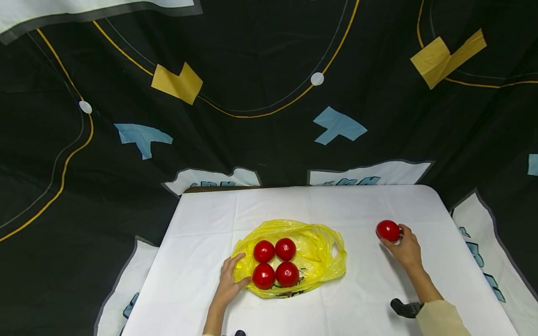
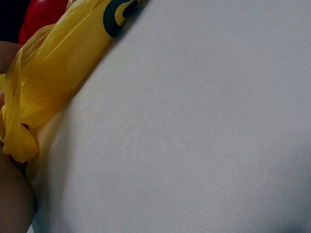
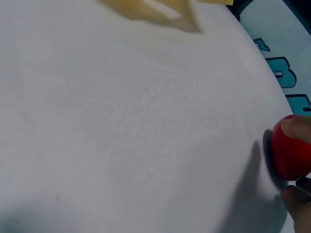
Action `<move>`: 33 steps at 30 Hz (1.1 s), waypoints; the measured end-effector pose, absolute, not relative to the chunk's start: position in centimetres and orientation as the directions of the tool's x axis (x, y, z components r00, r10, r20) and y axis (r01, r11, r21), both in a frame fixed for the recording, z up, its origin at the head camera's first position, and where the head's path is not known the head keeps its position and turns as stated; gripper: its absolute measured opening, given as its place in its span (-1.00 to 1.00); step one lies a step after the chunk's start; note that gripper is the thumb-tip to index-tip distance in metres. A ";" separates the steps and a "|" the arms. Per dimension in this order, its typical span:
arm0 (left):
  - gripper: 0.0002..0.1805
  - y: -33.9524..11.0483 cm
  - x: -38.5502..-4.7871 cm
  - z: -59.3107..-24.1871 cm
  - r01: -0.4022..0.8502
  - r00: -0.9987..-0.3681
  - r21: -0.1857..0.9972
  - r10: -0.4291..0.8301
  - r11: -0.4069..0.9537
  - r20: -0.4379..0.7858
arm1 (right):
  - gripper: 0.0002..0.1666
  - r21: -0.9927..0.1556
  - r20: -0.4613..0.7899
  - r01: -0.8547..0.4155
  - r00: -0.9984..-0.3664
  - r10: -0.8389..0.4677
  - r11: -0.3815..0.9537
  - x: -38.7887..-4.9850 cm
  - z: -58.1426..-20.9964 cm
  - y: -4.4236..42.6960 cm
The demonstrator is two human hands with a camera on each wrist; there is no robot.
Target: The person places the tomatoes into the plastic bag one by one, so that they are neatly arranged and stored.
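Several glossy red balls [image 1: 287,274] sit close together on a crumpled yellow plastic bag [image 1: 319,261] at the middle of the table. At the bag's left edge, my left hand [image 1: 229,282] holds the plastic, its thumb close to the nearest ball. Folds of the bag [image 2: 63,63] bunch up by the fingers in the left wrist view, though most of that hand is out of frame. Off to the right of the bag, my right hand [image 1: 405,247] grips another red ball [image 3: 289,153] between thumb and fingers. That ball casts a shadow on the cloth beside it.
A white cloth covers the table [image 1: 201,219]. Behind it hangs a black curtain [image 1: 252,149] with yellow and blue patches. A black wrist device [image 1: 405,308] shows at my right wrist, near the tan sleeve [image 1: 443,319].
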State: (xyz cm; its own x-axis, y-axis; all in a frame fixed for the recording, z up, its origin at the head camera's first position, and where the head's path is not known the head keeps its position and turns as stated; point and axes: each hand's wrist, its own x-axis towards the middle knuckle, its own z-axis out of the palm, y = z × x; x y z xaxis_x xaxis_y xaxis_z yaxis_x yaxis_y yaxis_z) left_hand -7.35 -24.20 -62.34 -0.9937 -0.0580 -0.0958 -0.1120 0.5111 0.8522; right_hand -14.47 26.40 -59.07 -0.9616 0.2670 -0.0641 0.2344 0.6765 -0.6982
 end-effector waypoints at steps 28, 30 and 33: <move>-0.21 -24.1 -7.3 -62.1 -0.103 -0.995 0.863 -0.061 0.494 -0.084 | -0.10 -0.674 -0.073 0.257 -0.956 0.283 0.693 -15.8 -59.9 26.2; -0.21 -24.1 -7.2 -62.1 -0.104 -0.995 0.863 -0.062 0.495 -0.085 | -0.09 -0.673 -0.077 0.258 -0.957 0.281 0.694 -15.7 -59.9 26.3; -0.20 -24.1 -7.3 -62.1 -0.103 -0.995 0.863 -0.062 0.495 -0.083 | -0.09 -0.671 -0.079 0.259 -0.956 0.281 0.695 -15.7 -59.9 26.4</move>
